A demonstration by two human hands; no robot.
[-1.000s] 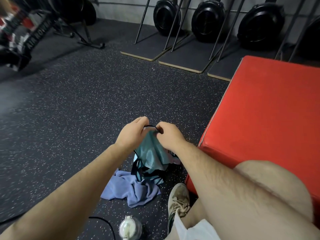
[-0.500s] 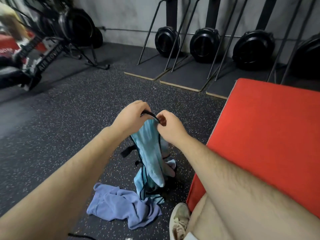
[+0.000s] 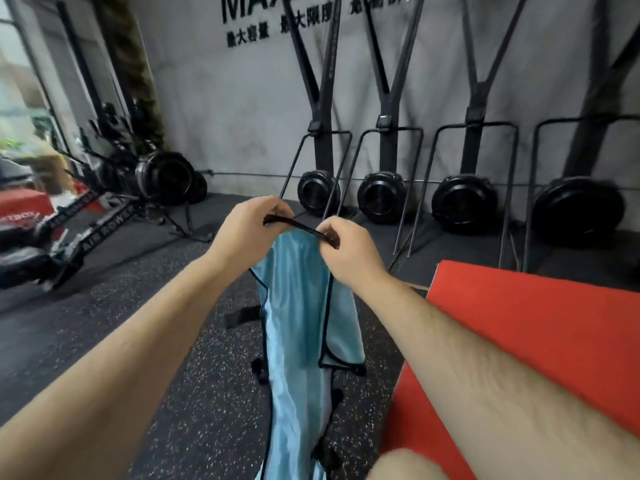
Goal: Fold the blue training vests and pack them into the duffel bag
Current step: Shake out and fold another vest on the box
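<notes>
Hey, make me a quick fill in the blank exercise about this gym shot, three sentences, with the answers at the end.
1. The left hand and right hand both pinch the vest along its ___ edging.
2. The vest's shiny fabric is light ___.
3. The padded block on the person's right is ___.

Missing words: black; blue; red.

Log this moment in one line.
left hand: pinches trim | right hand: pinches trim | blue vest: hangs unfolded | duffel bag: unseen
</notes>
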